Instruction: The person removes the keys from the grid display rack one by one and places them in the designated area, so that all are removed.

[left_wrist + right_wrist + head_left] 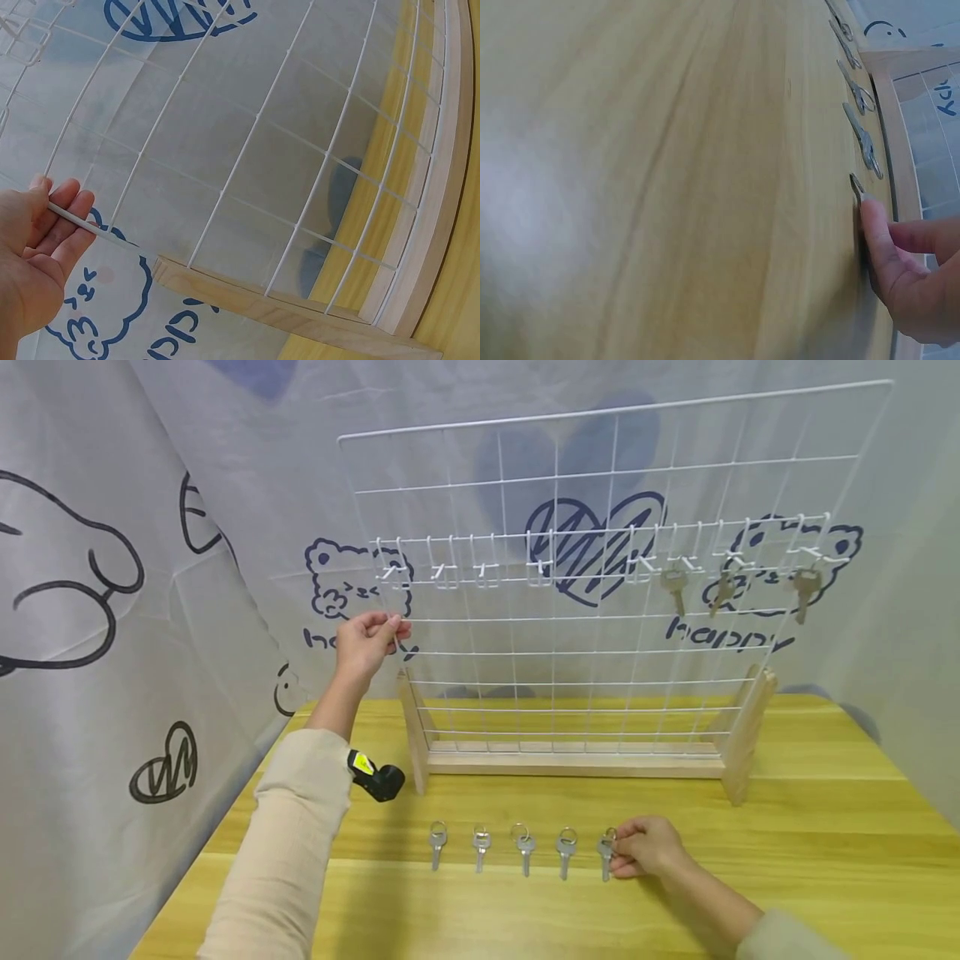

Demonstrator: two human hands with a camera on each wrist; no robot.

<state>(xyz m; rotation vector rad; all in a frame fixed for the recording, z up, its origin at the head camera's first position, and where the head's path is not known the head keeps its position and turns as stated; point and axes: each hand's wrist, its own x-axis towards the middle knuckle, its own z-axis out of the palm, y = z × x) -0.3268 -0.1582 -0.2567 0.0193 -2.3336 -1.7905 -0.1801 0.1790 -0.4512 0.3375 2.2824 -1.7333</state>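
My left hand (367,643) grips the left edge wire of a white wire grid rack (555,652); in the left wrist view the thumb and curled fingers (66,232) lie about that wire. My right hand (651,847) is down at the table, pinching the rightmost key (605,846) of a row by its head and ring. The key's shaft points toward me. Part of this key is hidden behind the thumb in the right wrist view. Several more silver keys with rings, among them one next to it (566,843), lie to its left.
Three keys, one of them at the far right (806,587), hang from white hooks on the rack. Other hooks (483,572) to the left hold no keys. Wooden feet (746,735) support the grid on the yellow wood-grain table (840,843). A drawn-on white cloth (187,635) hangs behind.
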